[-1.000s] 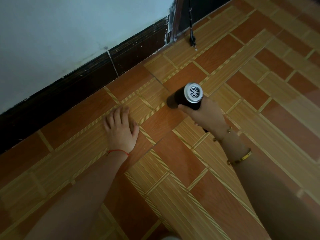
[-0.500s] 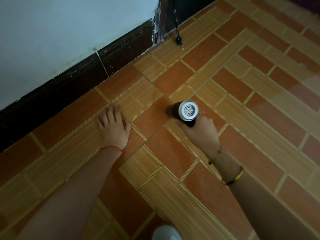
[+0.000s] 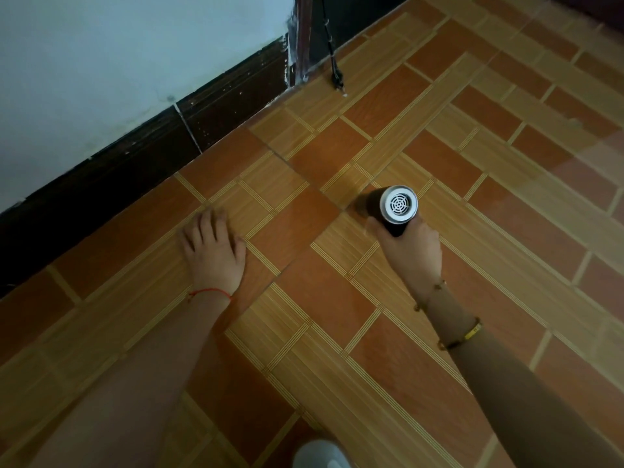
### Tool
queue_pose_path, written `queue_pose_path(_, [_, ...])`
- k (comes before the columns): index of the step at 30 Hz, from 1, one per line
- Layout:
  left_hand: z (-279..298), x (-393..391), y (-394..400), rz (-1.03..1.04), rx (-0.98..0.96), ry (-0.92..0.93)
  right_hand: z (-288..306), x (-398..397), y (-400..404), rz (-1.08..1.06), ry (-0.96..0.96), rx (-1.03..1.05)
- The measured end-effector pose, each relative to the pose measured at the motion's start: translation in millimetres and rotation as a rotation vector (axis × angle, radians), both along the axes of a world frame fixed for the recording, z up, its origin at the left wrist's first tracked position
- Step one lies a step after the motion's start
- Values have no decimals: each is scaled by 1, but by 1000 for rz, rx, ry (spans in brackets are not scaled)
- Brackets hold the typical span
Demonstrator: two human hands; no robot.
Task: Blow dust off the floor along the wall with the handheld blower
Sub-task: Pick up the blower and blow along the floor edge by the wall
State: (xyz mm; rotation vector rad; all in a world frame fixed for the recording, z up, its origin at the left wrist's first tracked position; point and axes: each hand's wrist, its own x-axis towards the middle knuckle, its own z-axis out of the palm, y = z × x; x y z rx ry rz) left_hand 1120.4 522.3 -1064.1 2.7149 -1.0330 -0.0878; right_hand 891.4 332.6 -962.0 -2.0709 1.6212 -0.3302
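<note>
My right hand (image 3: 410,253) grips the handle of a small black handheld blower (image 3: 393,207). Its silver grilled rear end faces the camera and its nozzle points away toward the wall, low over the tiled floor (image 3: 337,298). My left hand (image 3: 214,253) lies flat on the tiles with fingers straight, left of the blower and a short way from the dark skirting board (image 3: 141,157). The blower's front end is hidden behind its own body.
A pale wall (image 3: 118,62) rises above the dark skirting at the upper left. A dark door frame (image 3: 304,38) with a hanging black cord (image 3: 334,69) stands at the top centre. A white rounded object (image 3: 320,456) shows at the bottom edge.
The blower and my right hand have shifted away from the wall and to the right across the tiles. My left hand stays flat on the floor.
</note>
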Motion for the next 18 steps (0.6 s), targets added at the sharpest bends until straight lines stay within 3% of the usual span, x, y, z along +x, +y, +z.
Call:
queue_pose_path(10, [-7, 2, 1, 30, -48, -54, -13, 91, -27, 358, -82, 33])
queue_pose_path(18, [-7, 4, -1, 49, -30, -59, -15, 172, -64, 334, -155, -43])
